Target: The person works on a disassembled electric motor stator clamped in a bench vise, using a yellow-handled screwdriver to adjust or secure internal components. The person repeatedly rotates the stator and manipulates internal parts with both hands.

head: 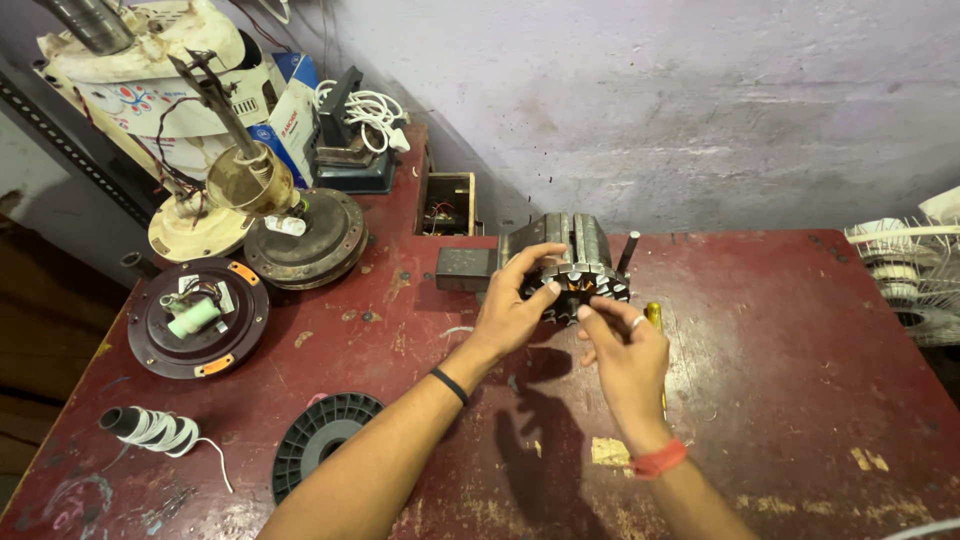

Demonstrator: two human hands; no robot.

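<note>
- Fingers of left hand [512,305] and right hand [622,345] clamp the motor core [578,285] above the worktop [780,380].
- Steel stack: likely heavy, rigid.
- Grip outer rim; copper windings likely fragile.

This is a repair workshop: a worn red table [800,380] carries opened fan motors [200,315], wire spools [150,428] and parts.

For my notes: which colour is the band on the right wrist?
Red-orange; the band on the right hand's wrist shows in the head view.
</note>
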